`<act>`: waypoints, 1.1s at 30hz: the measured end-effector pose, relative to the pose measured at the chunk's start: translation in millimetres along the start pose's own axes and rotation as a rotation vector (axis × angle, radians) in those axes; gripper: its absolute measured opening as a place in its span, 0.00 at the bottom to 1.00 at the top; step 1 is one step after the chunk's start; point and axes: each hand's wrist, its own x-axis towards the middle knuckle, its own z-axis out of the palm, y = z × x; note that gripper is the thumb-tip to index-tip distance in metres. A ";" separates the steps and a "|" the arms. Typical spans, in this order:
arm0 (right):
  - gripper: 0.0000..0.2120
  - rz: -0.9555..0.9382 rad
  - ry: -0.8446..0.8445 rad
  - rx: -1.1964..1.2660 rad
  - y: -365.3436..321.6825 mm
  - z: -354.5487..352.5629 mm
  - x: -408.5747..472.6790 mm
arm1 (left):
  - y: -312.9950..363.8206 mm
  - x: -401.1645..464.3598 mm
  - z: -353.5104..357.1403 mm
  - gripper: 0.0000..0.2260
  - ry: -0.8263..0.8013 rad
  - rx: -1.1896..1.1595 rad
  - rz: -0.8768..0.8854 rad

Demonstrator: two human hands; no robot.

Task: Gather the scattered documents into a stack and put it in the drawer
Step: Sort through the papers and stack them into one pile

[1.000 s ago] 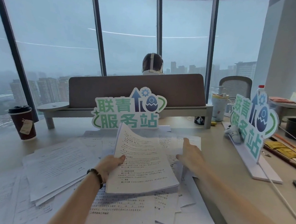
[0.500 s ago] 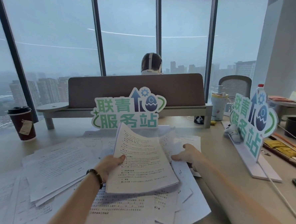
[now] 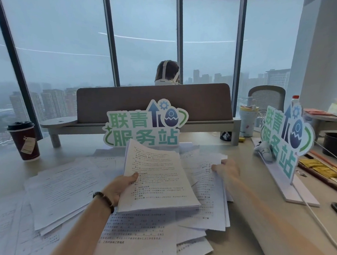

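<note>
White printed sheets (image 3: 156, 178), a thick flat sheaf, are gripped by the left hand (image 3: 120, 185); more thin papers (image 3: 206, 169) are grasped by the blurred right hand (image 3: 228, 168).

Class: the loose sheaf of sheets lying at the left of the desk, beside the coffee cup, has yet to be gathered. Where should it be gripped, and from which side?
Grip the left sheaf at its near right edge, coming from the front. That edge overhangs the sheets beneath, so fingers could slide under. The left hand already holds the stack, so the right hand probably must do it.
</note>
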 end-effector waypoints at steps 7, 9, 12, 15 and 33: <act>0.11 -0.134 -0.004 -0.586 13.5 -4.0 -1.5 | -3.7 -0.8 5.9 0.09 0.082 0.176 0.070; 0.13 -0.106 -0.061 -0.532 12.5 -2.0 1.6 | -6.0 0.4 7.1 0.08 0.093 0.221 0.089; 0.09 -0.093 -0.075 -0.351 9.5 -1.9 9.2 | -6.6 0.8 7.3 0.08 0.095 0.251 0.089; 0.09 -0.027 -0.084 -0.161 5.9 -5.6 10.1 | -7.0 3.0 6.0 0.09 0.102 0.260 0.088; 0.10 -0.022 -0.028 -0.005 8.3 -16.2 14.4 | -4.5 4.6 2.3 0.10 0.017 0.096 0.047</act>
